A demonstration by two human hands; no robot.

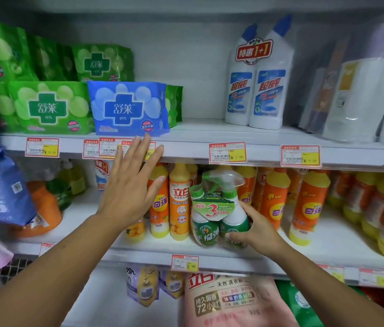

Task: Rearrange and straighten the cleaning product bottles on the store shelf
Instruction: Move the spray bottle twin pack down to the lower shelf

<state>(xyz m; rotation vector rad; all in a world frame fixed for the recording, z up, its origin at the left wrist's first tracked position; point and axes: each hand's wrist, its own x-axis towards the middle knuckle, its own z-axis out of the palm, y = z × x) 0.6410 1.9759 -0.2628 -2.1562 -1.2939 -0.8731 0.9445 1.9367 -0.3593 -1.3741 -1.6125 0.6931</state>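
Note:
My right hand (pixel 254 228) grips a green-and-white twin pack of spray cleaner bottles (pixel 219 208) at the front of the middle shelf (pixel 233 256); the pack stands roughly upright. My left hand (pixel 132 185) is raised with straight, spread fingers in front of the orange-and-yellow dish soap bottles (pixel 179 201), holding nothing. More orange bottles with yellow caps (pixel 309 204) stand in rows to the right of the pack.
Green and blue packs (pixel 129 109) and two white toilet cleaner bottles (pixel 254 81) sit on the upper shelf. Blue bags (pixel 4 192) lean at the left. Refill pouches (pixel 228 300) fill the shelf below. Price tags line the shelf edges.

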